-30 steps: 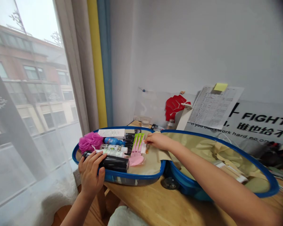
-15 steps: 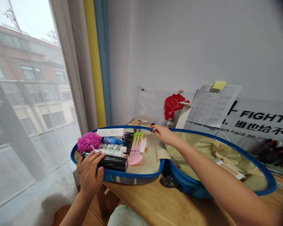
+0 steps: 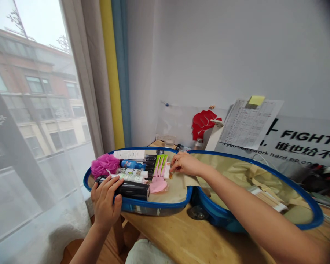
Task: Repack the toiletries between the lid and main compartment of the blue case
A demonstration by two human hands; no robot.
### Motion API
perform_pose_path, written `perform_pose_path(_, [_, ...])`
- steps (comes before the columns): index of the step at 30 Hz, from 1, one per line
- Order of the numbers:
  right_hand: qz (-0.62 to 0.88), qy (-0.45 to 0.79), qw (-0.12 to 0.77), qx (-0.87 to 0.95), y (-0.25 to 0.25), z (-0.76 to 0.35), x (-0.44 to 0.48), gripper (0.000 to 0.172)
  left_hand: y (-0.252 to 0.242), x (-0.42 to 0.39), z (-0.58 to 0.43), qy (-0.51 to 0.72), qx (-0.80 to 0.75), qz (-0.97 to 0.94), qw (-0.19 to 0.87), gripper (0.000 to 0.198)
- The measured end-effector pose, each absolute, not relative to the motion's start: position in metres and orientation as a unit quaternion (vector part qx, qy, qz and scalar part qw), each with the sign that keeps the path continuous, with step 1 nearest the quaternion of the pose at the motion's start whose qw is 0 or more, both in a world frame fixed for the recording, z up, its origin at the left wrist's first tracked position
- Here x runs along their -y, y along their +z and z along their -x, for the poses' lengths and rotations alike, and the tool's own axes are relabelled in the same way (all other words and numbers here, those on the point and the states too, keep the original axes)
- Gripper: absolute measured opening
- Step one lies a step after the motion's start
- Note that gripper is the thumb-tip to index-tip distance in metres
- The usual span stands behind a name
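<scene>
An open blue suitcase (image 3: 165, 205) lies on a wooden table (image 3: 181, 238). Its left half holds toiletries: a pink bath pouf (image 3: 105, 165), a black bottle (image 3: 133, 190), white tubes (image 3: 132, 176), green and pink sachets (image 3: 160, 167). My left hand (image 3: 106, 205) grips the suitcase's near rim, fingers resting on the black bottle's end. My right hand (image 3: 184, 164) reaches across and pinches a small item beside the sachets; I cannot make out what it is.
The suitcase's right half (image 3: 264, 183) holds beige lining and straps. A wall behind carries a red fist cutout (image 3: 205, 123), a printed sheet with a yellow note (image 3: 249, 123) and a banner (image 3: 305, 143). Curtains and a window stand at the left.
My right hand came back from the suitcase's far rim down to the spot beside the sachets. The left hand has stayed put.
</scene>
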State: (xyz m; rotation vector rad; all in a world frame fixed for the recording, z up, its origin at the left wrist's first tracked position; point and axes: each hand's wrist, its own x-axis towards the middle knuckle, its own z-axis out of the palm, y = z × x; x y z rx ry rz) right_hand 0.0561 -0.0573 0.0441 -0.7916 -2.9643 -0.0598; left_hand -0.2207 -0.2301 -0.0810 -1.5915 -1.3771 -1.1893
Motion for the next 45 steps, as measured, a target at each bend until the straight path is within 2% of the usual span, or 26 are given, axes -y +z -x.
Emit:
perform_pose_path(9, [0.261, -0.021, 0.010, 0.965, 0.036, -0.053, 0.055, 0.025, -0.082, 0.231, 0.220, -0.464, 0.532, 0.616, 0.350, 0.034])
perform_pose_path(13, [0.314, -0.030, 0.043, 0.948, 0.046, -0.054, 0.060, 0.028, -0.082, 0.231, 0.221, -0.465, 0.536, 0.614, 0.346, 0.034])
perform_pose_path(16, [0.384, -0.041, 0.084, 0.919, 0.057, -0.056, 0.065, 0.024, -0.083, 0.231, 0.221, -0.469, 0.537, 0.612, 0.341, 0.034])
perform_pose_path(20, [0.458, -0.036, 0.128, 0.879, 0.067, -0.059, 0.074, 0.035, -0.085, 0.230, 0.221, -0.474, 0.545, 0.608, 0.329, 0.035])
perform_pose_path(23, [0.470, -0.023, 0.143, 0.871, 0.069, -0.061, 0.078, 0.034, -0.086, 0.230, 0.221, -0.472, 0.546, 0.608, 0.330, 0.035])
perform_pose_path(30, [0.346, 0.011, 0.097, 0.933, 0.066, -0.062, 0.073, 0.024, -0.084, 0.230, 0.221, -0.475, 0.540, 0.609, 0.334, 0.035])
perform_pose_path(33, [0.306, 0.044, 0.068, 0.949, 0.065, -0.062, 0.073, 0.025, -0.084, 0.230, 0.221, -0.475, 0.539, 0.610, 0.334, 0.036])
perform_pose_path(36, [0.290, 0.058, 0.042, 0.954, 0.064, -0.060, 0.076, 0.016, -0.083, 0.230, 0.221, -0.471, 0.537, 0.613, 0.338, 0.035])
perform_pose_path(38, [0.272, 0.040, 0.031, 0.961, 0.062, -0.058, 0.077, 0.010, -0.084, 0.230, 0.221, -0.470, 0.536, 0.614, 0.338, 0.035])
perform_pose_path(45, [0.273, -0.029, -0.002, 0.962, 0.053, -0.056, 0.072, 0.011, -0.084, 0.230, 0.222, -0.472, 0.535, 0.614, 0.337, 0.035])
